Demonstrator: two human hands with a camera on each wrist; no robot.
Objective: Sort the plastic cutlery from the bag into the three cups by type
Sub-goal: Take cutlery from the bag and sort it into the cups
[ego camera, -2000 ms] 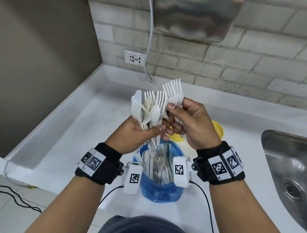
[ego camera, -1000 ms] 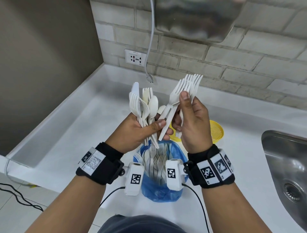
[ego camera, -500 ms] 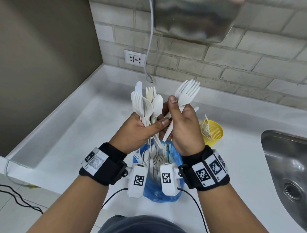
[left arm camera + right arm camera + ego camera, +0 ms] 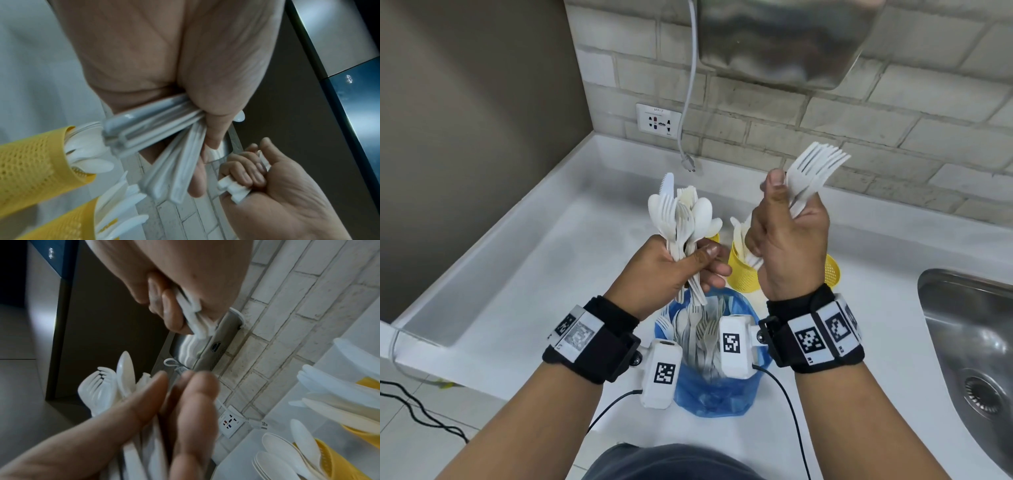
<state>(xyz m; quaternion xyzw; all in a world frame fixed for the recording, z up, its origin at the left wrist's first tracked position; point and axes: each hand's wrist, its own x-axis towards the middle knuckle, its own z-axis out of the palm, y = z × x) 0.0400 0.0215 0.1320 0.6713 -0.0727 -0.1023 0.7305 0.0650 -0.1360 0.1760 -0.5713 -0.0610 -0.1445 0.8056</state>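
Observation:
My left hand point(image 4: 685, 267) grips a mixed bundle of white plastic cutlery point(image 4: 681, 216): forks, spoons and a knife, heads up. My right hand point(image 4: 787, 233) holds a small bunch of white forks point(image 4: 815, 168), raised up and to the right, apart from the bundle. Below both hands an open blue bag point(image 4: 715, 394) on the white counter point(image 4: 544, 274) holds more cutlery. Behind the hands stand yellow mesh cups: one point(image 4: 741, 274) with white pieces in it, another point(image 4: 832, 272) mostly hidden by my right wrist. In the left wrist view the bundle's handles point(image 4: 164, 129) fan out beside a yellow cup point(image 4: 26, 162) of spoons.
A steel sink point(image 4: 969, 342) lies at the right. On the brick wall are a socket point(image 4: 659, 120) and a steel appliance point(image 4: 784, 37), from which a cable with a loose plug point(image 4: 688, 161) hangs. A dark panel bounds the left.
My right hand has drawn the forks away from the left hand's bundle, up and to the right. The yellow cups behind it now show. The left hand has kept its place.

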